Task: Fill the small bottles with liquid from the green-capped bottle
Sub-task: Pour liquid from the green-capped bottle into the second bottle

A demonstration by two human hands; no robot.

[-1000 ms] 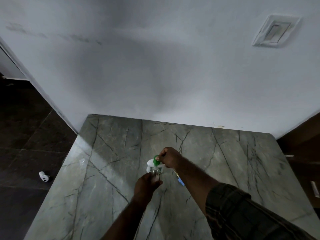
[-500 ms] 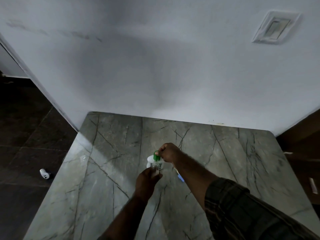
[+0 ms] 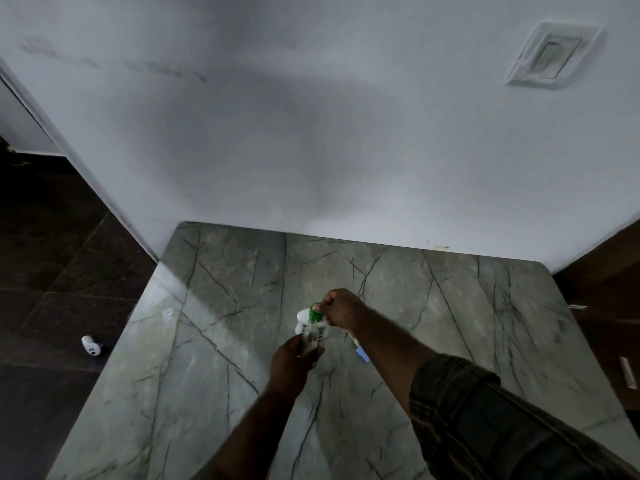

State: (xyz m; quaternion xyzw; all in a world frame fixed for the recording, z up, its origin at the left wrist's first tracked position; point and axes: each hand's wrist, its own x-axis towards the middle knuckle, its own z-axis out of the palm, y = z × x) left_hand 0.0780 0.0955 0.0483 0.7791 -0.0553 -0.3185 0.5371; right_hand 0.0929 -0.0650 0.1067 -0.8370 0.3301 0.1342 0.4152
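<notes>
The green-capped bottle point(image 3: 304, 316) is out over the middle of the marble table point(image 3: 207, 341), its white body low and its green top turned toward the right hand point(image 3: 341, 308). That hand is curled tight round the green end. Just on the near side of the green-capped bottle, touching or almost touching its top, is a small bottle point(image 3: 309, 337) of clear plastic, held upright with the left hand point(image 3: 294, 358) wrapped round its lower part. I judge this to be the pour itself, though no liquid shows in this dim light.

The risk lies in the narrow mouth. If the green top drifts off it, or the squeeze is too hard, liquid will run down the left fingers and onto the table. The clear wall is hard to read here, so overfilling is likely too. A wet grip could let the small bottle slip.

A blue thing point(image 3: 362, 353) lies on the table just right of the green-capped bottle, half under the right forearm, where a spill would reach it.
</notes>
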